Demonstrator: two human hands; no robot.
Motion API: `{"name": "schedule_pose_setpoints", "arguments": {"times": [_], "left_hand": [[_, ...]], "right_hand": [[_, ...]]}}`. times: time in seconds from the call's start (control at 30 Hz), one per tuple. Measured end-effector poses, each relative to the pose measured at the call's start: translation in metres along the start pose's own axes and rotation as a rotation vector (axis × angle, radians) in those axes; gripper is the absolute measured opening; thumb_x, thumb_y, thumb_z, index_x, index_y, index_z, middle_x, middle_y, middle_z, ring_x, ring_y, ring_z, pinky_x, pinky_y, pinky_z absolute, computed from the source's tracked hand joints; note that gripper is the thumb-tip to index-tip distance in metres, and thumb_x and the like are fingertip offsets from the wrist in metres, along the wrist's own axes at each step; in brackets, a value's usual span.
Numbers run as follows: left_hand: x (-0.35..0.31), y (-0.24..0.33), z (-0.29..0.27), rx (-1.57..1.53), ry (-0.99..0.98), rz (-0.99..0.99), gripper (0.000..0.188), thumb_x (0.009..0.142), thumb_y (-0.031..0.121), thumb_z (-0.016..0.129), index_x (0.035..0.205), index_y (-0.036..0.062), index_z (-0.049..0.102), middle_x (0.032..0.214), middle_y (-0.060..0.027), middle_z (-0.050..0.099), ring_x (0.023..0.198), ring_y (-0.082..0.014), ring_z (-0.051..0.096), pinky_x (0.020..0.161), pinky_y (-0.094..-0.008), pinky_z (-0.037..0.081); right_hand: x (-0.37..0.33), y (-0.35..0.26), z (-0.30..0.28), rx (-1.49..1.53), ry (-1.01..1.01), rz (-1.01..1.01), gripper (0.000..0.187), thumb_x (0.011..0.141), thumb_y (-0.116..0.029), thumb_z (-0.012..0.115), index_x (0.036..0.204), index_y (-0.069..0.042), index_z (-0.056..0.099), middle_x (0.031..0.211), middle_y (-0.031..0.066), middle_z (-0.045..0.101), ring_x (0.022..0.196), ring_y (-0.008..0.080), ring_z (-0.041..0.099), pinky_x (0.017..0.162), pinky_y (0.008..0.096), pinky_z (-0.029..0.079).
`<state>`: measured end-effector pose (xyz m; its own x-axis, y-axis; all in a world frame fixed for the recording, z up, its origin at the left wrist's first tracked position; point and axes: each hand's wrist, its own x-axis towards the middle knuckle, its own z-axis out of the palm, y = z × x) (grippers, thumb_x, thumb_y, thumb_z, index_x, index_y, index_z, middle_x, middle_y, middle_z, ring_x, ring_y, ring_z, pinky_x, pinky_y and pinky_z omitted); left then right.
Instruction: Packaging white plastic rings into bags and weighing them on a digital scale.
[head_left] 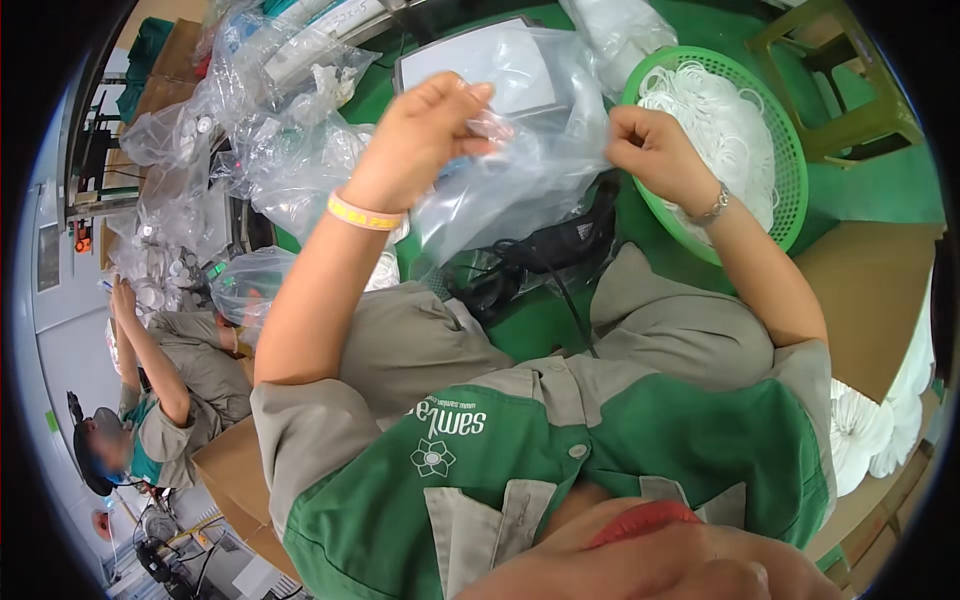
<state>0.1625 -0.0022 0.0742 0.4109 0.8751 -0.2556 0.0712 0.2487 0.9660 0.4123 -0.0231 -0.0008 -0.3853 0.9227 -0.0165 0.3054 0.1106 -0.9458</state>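
Observation:
Both my hands are raised in front of me at a clear plastic bag point(475, 205), which hangs loosely between them. My left hand point(432, 125), with a pink and yellow band on its wrist, pinches one side of the bag between thumb and fingers. At the bag's other edge, the fingers of my right hand point(655, 150) are curled closed on the plastic. The bag looks thin and crumpled, and I make out nothing inside it. Close beside my right hand stands a green plastic basket point(797, 190) full of thin white loops point(715, 125).
Behind the bag lies a flat white panel with a dark frame point(475, 70). Below hangs a black bundle with a cable point(545, 245). More filled clear bags point(290, 150) crowd the left. A green stool point(850, 130) and cardboard box point(860, 310) stand right. Another person point(185, 350) works at left.

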Motion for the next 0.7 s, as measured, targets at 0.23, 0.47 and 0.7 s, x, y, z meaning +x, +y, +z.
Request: {"name": "schedule_pose_setpoints", "arguments": {"times": [0.23,0.47,0.7], "left_hand": [[0.003,-0.012,-0.018,0.144,-0.055,0.305,0.015,0.080,-0.005,0.052,0.087,0.0056,0.044,0.089,-0.0033,0.051,0.079,-0.0123,0.055,0.071,-0.0256,0.045],[0.003,-0.009,-0.006,1.167,-0.020,0.638,0.014,0.069,-0.008,0.048,0.077,-0.0023,0.059,0.096,-0.0125,0.060,0.080,-0.0259,0.057,0.073,-0.0313,0.045],[0.003,-0.030,-0.015,1.307,0.157,0.334,0.016,0.074,0.006,0.054,0.087,0.0009,0.061,0.098,-0.0103,0.060,0.078,-0.0321,0.057,0.069,-0.0364,0.047]], "right_hand": [[-0.001,-0.051,-0.004,-0.201,0.202,-0.445,0.013,0.075,-0.014,0.057,0.077,-0.002,0.052,0.071,0.0084,0.058,0.065,0.0219,0.056,0.060,0.0327,0.045],[-0.008,0.025,0.056,-1.185,-0.611,-0.110,0.037,0.080,-0.020,0.055,0.116,-0.012,0.052,0.112,0.0135,0.055,0.095,0.0274,0.057,0.080,0.0378,0.045],[-0.005,-0.003,0.004,0.308,-0.451,-0.161,0.020,0.087,-0.015,0.048,0.094,-0.002,0.061,0.087,0.0090,0.063,0.084,0.0189,0.060,0.076,0.0296,0.047]]}}
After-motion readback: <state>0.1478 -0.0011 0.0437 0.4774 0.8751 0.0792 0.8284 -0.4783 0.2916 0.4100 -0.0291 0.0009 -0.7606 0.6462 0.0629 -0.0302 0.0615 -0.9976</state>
